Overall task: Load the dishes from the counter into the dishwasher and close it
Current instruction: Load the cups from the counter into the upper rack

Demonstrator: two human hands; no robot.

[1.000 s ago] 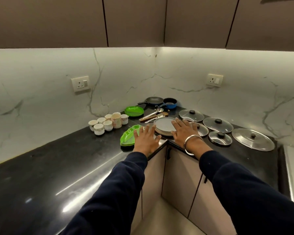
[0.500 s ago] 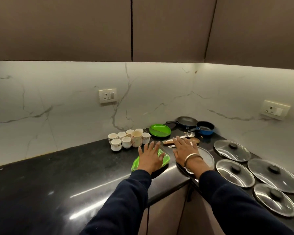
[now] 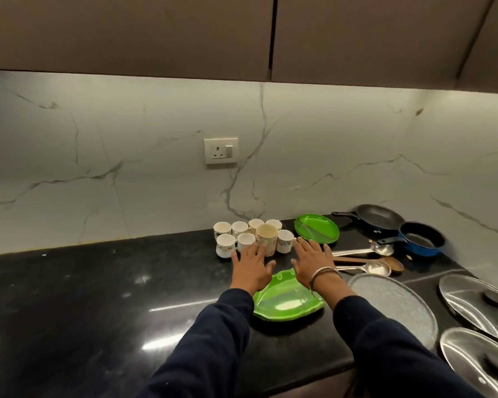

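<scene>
**Black counter, both hands spread above the cups and green plates**

Black stone counter (image 3: 98,297) is filling the lower half of the frame, and both hands are reaching out over it at centre. The left hand (image 3: 252,268) is lying flat with fingers straight and spread, grasping nothing, its fingertips showing just in front of the cluster of white cups (image 3: 252,235). The right hand (image 3: 311,261), wearing a metal bangle (image 3: 324,275), is likewise flat and released, fingers pointing toward the cups and the green oval plate (image 3: 316,228) at the wall. Whether either palm is touching anything is unclear.

Below the wrists, a leaf-shaped green plate (image 3: 288,300) is sitting near the counter edge. Right of it a grey round plate (image 3: 397,308) is lying flat, with two steel lids (image 3: 472,305) at lower right. Spoons and a wooden ladle (image 3: 368,259) are lying just right of the right hand. A black frying pan (image 3: 380,216) and a blue saucepan (image 3: 421,239) are standing at mid right by the marble wall.
</scene>
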